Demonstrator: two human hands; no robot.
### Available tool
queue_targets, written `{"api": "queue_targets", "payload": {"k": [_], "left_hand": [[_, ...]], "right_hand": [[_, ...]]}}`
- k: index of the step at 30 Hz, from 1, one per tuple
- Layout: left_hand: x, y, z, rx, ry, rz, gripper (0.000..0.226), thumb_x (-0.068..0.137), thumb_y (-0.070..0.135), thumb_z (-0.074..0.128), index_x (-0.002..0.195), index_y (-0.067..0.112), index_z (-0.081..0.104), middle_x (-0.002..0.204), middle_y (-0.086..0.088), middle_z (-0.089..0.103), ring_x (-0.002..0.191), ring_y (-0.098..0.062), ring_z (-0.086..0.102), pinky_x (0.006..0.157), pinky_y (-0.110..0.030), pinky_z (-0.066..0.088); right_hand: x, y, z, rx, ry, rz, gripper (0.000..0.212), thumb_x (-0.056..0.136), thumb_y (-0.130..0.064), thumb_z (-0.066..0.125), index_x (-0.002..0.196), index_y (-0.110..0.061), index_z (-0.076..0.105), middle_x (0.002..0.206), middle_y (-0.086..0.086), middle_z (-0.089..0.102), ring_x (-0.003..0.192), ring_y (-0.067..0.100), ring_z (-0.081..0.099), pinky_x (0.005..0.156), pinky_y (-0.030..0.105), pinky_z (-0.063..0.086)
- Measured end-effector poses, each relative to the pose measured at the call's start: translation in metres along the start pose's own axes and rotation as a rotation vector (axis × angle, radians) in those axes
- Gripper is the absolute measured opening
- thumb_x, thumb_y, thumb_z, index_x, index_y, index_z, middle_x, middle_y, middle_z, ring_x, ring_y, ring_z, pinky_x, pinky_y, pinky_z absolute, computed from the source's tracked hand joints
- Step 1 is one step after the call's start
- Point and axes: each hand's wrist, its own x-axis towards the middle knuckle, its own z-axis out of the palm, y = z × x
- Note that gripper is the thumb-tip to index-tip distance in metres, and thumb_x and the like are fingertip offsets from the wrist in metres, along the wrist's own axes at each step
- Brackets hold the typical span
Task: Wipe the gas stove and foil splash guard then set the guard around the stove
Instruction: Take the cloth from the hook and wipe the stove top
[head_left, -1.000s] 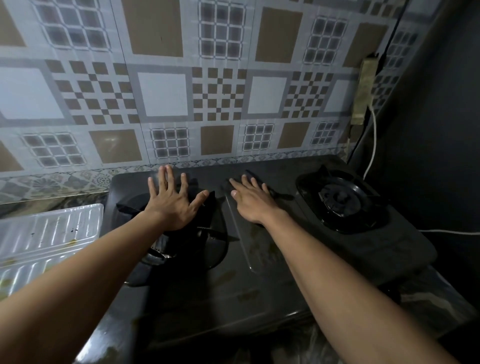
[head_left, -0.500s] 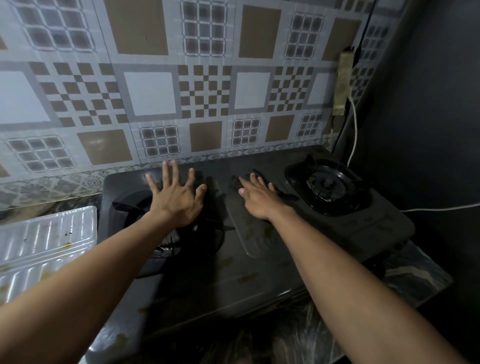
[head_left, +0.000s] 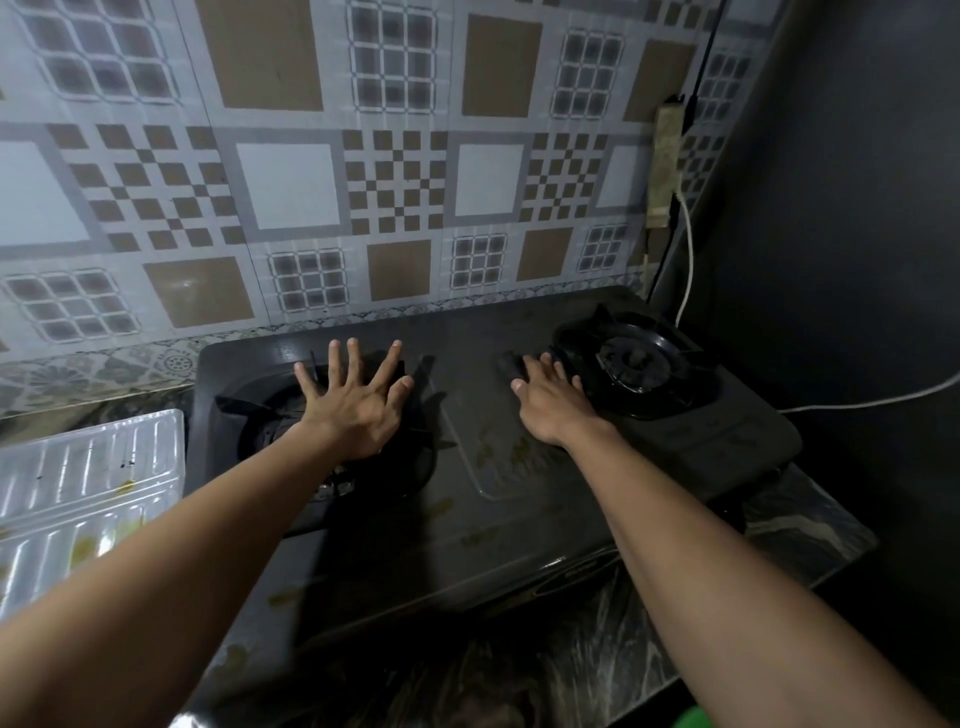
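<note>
Right hand (head_left: 553, 410) nearer burner (head_left: 636, 364), left hand (head_left: 358, 410) spread, guard (head_left: 88, 478) beside stove (head_left: 467, 525)

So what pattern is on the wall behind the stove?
Wall: grey, white and brown squares, checks and grids; head view.

Head camera looks forward and down, close over the stove (head_left: 498, 519).

Left burner (head_left: 270, 423) mostly under left hand (head_left: 353, 410); foil guard (head_left: 88, 483) cut by left edge.
</note>
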Motion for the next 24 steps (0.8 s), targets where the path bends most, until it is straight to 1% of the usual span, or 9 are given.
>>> {"api": "queue_targets", "payload": {"k": [4,8,12,15,17,19,24], "left_hand": [[0.001,0.0,0.0,0.016,-0.006,0.007,0.062,0.097,0.061,0.003,0.151,0.042,-0.02,0.162,-0.012,-0.022,0.146,-0.032,-0.028,0.11,-0.068,-0.017],[0.0,0.007,-0.006,0.064,0.018,0.025,0.066,0.099,0.056,0.007,0.156,0.027,-0.009,0.163,-0.012,-0.02,0.148,-0.031,-0.025,0.112,-0.068,-0.014],[-0.005,0.017,-0.004,0.032,0.002,0.022,0.07,0.099,0.055,0.009,0.157,0.018,-0.008,0.163,-0.01,-0.021,0.148,-0.029,-0.025,0.113,-0.065,-0.015],[-0.007,0.019,-0.001,0.012,-0.009,0.026,0.071,0.1,0.054,0.01,0.157,0.017,-0.01,0.162,-0.008,-0.024,0.148,-0.029,-0.026,0.112,-0.066,-0.015],[-0.007,0.019,-0.002,0.004,-0.019,0.02,0.07,0.1,0.053,0.011,0.156,0.019,-0.011,0.162,-0.007,-0.026,0.147,-0.031,-0.026,0.111,-0.066,-0.015],[-0.007,0.019,-0.002,0.005,-0.031,0.017,0.069,0.101,0.054,0.012,0.156,0.02,-0.011,0.162,-0.007,-0.026,0.147,-0.033,-0.027,0.111,-0.067,-0.015],[-0.009,0.02,-0.004,-0.003,-0.046,0.017,0.069,0.101,0.053,0.013,0.156,0.019,-0.011,0.161,-0.007,-0.027,0.146,-0.033,-0.028,0.111,-0.066,-0.015]], "right_hand": [[-0.021,-0.019,0.01,-0.043,-0.029,-0.154,0.051,0.108,-0.03,0.023,0.157,-0.019,0.016,0.167,0.008,0.002,0.153,0.026,-0.001,0.122,0.047,0.0],[-0.042,-0.038,0.025,-0.035,-0.059,-0.28,0.05,0.108,-0.031,0.024,0.158,-0.023,0.017,0.167,0.003,0.004,0.153,0.023,0.0,0.123,0.045,-0.002],[-0.067,-0.047,0.035,-0.03,-0.066,-0.343,0.05,0.108,-0.031,0.025,0.157,-0.022,0.019,0.167,0.003,0.007,0.153,0.021,0.001,0.123,0.046,-0.001],[-0.087,-0.043,0.037,-0.027,-0.079,-0.365,0.05,0.109,-0.03,0.025,0.157,-0.017,0.02,0.167,0.003,0.005,0.153,0.019,-0.001,0.123,0.044,-0.002],[-0.092,-0.035,0.036,-0.024,-0.081,-0.366,0.05,0.109,-0.03,0.025,0.157,-0.017,0.019,0.167,0.002,0.004,0.153,0.018,-0.001,0.123,0.043,-0.003],[-0.088,-0.025,0.033,-0.015,-0.07,-0.329,0.051,0.109,-0.032,0.024,0.158,-0.02,0.017,0.167,0.002,0.003,0.153,0.017,-0.001,0.123,0.043,-0.002],[-0.071,0.016,0.017,-0.015,-0.006,-0.11,0.053,0.108,-0.035,0.023,0.158,-0.021,0.016,0.167,0.006,0.002,0.153,0.021,0.001,0.121,0.044,-0.001]]}}
